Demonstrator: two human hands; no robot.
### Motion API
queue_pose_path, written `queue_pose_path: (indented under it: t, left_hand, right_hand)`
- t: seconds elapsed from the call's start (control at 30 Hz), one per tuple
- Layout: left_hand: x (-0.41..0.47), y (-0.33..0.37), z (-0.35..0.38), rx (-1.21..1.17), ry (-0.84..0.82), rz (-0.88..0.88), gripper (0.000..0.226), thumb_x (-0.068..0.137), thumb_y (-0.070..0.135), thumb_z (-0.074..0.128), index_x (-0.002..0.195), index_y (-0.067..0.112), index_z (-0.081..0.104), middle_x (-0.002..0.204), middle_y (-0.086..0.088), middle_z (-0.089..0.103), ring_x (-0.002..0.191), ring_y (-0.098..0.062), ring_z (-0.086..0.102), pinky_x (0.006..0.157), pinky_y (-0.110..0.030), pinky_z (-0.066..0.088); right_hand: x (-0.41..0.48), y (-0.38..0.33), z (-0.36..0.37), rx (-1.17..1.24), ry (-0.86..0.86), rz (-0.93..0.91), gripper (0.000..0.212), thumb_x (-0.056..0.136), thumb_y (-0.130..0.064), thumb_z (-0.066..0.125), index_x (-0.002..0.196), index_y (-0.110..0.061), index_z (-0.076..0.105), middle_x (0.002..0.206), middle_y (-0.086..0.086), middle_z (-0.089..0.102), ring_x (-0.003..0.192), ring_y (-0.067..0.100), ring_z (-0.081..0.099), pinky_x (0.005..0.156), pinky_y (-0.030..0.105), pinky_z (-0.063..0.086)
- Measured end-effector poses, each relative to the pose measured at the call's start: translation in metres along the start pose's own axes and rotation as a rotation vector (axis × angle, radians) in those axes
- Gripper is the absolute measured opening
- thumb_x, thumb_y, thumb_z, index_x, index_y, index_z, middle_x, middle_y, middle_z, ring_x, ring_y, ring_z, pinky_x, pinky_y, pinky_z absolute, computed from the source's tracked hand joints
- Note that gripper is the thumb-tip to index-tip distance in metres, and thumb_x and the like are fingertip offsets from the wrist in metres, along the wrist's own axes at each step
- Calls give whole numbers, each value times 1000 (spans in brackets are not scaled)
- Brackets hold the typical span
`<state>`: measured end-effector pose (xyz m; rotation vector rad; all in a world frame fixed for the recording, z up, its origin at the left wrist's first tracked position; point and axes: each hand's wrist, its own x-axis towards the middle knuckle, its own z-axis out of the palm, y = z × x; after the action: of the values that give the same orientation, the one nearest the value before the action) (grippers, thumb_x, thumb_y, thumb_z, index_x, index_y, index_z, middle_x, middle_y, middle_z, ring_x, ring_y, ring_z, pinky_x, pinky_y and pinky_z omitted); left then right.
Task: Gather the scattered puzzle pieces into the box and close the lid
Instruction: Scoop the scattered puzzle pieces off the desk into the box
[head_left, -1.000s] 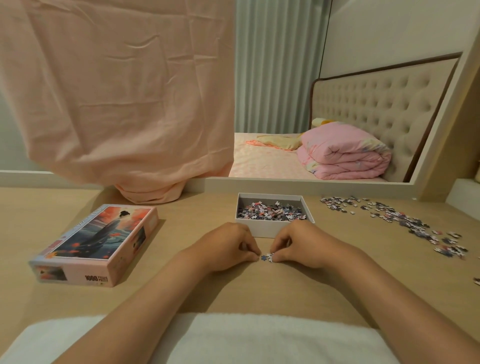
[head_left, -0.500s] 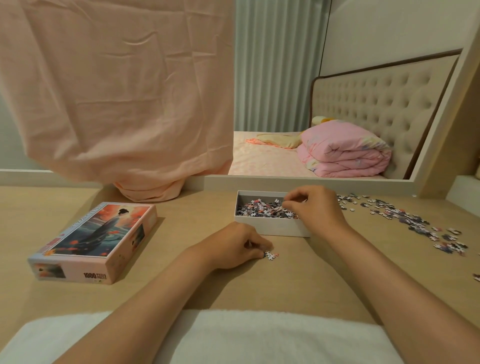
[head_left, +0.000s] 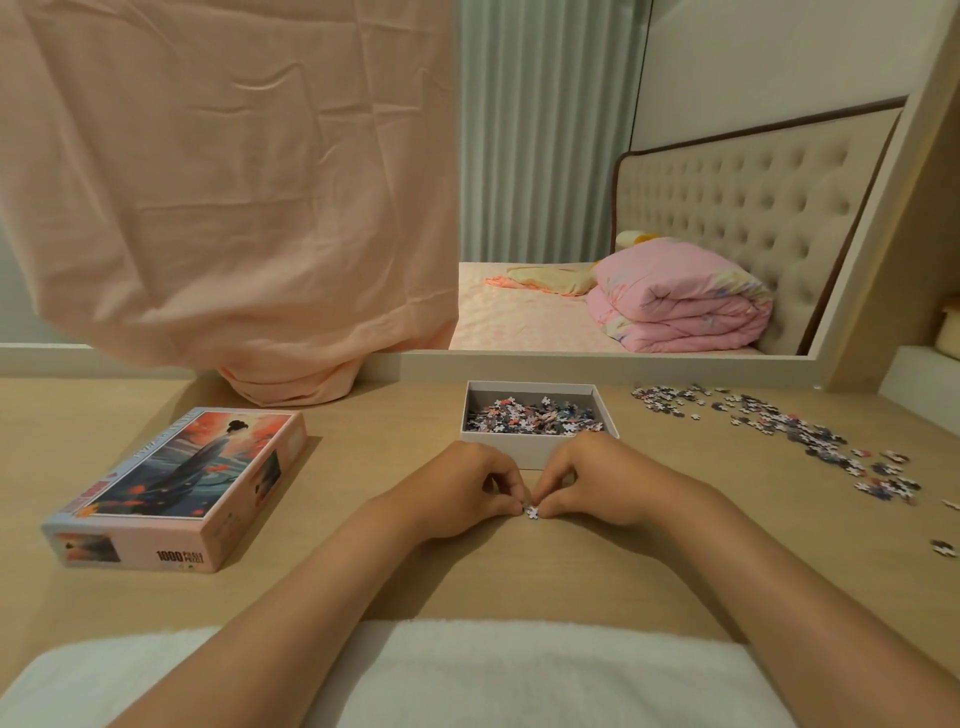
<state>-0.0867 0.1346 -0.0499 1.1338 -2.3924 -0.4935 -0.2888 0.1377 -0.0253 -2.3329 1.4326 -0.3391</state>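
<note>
An open white box stands at the middle of the wooden table, partly filled with puzzle pieces. Its picture-printed lid lies apart at the left. Just in front of the box, my left hand and my right hand meet, fingers curled, and their fingertips pinch a small white puzzle piece that lies on the table between them. A long trail of scattered puzzle pieces runs across the table at the right.
A peach cloth hangs over the left of a large mirror and bunches on the table behind the lid. A white towel covers the near table edge. Stray pieces lie near the right edge.
My right hand came back from the box to the table in front of it and joined my left hand at the small piece. The left hand stayed in place.
</note>
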Motion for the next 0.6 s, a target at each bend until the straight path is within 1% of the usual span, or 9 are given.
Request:
queue_pose_path:
  t: [0.1,0.2,0.27,0.3,0.37,0.43,0.47,0.53,0.6]
  left_hand:
    - [-1,0,0,-1,17,-5,7,82,18,76,84,23,72,72,21,61,71,7,55,63,-7,38]
    - [-4,-4,-1,-24,60,-25,8,82,16,75,82,22,69,69,22,60,68,6,55,62,-7,37]
    - [-5,-10,-2,-42,88,-40,9,82,17,74,81,23,67,71,18,61,68,3,54,62,-9,37]
    - [-6,-13,-3,-55,102,-43,11,83,16,73,80,24,66,73,15,62,68,1,54,63,-10,38]
    - [-5,-17,-4,-92,141,-45,15,84,14,70,79,27,64,78,10,65,70,-2,54,66,-17,42]
    - [-2,-17,-6,-133,202,-47,13,85,13,67,81,25,64,80,8,65,69,-2,53,68,-20,43]
    - [0,-15,-7,-159,242,-50,12,86,13,67,81,23,64,79,8,65,67,-2,51,68,-20,42]
    - [7,-11,-9,-224,319,-63,11,86,12,69,81,21,64,76,7,63,63,-2,48,65,-20,41]
    - [16,-7,-13,-247,377,-59,13,85,11,70,79,21,64,74,9,62,62,-2,46,63,-20,40]
  right_hand:
    - [0,-1,-2,9,5,12,6,76,-27,83,80,-27,78,75,-14,72,63,-8,57,58,7,38]
    - [-1,0,-5,72,16,27,11,75,-23,84,77,-28,75,68,-14,68,58,-7,55,58,11,40]
    - [-2,-3,-3,125,5,21,17,75,-21,84,89,-27,77,71,-12,67,59,-6,55,60,11,40]
    - [-2,-4,-1,108,-9,5,22,76,-22,84,96,-27,77,74,-13,68,61,-5,55,62,10,41]
    - [0,-7,4,63,-32,-20,23,79,-23,81,101,-27,78,81,-15,72,68,-5,60,67,10,43]
    - [3,-7,5,49,-36,-25,14,80,-23,80,93,-27,80,85,-17,74,73,-7,64,69,10,45]
    - [3,-7,5,35,-40,-22,10,80,-23,80,88,-27,80,83,-17,74,72,-7,63,66,9,44]
    - [3,-8,1,11,-48,-12,4,78,-24,81,80,-26,78,73,-16,71,64,-8,58,59,9,41]
    - [4,-10,-6,83,29,5,5,78,-21,80,75,-23,76,66,-13,69,56,-7,56,58,12,42]
